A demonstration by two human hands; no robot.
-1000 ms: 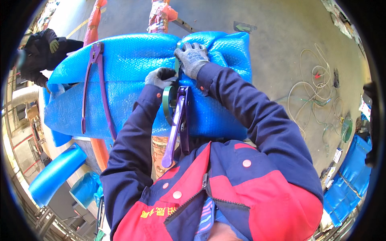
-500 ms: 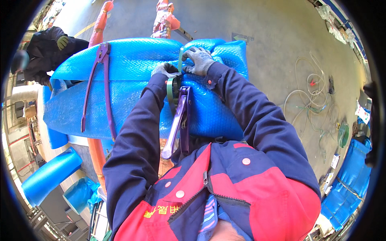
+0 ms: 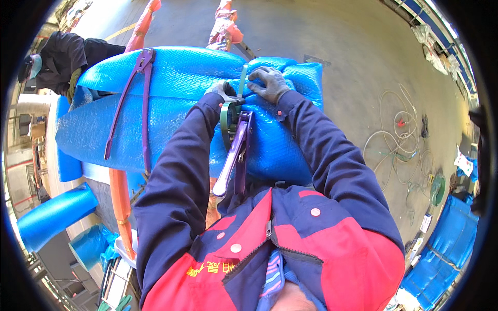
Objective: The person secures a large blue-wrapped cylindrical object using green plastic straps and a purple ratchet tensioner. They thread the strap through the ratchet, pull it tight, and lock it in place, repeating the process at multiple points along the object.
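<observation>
A long bundle wrapped in blue bubble wrap (image 3: 181,75) lies across in front of me. A green strap (image 3: 243,80) runs over it and pulls in the wrap. My left hand (image 3: 226,92), in a grey glove, closes its fingers on the strap. On the strap's other side my right hand (image 3: 270,84), also gloved, rests on the wrap with thumb and fingers curved and apart. Just below my hands sits a purple strapping tool (image 3: 238,155), beside a green strap loop (image 3: 227,122). Another purple long-handled tool (image 3: 146,98) lies on the bundle to the left.
A co-worker in dark clothes (image 3: 62,57) leans at the bundle's left end. Orange-wrapped supports (image 3: 120,197) stand around it. Blue rolls (image 3: 57,215) lie at lower left. Loose coils of strap (image 3: 399,122) lie on the floor at right, near a blue wrapped stack (image 3: 441,254).
My right hand's fingers have drawn slightly away from the strap. My left hand stays by it. The co-worker's gloved hand has come down to the bundle's end. The view has shifted a little.
</observation>
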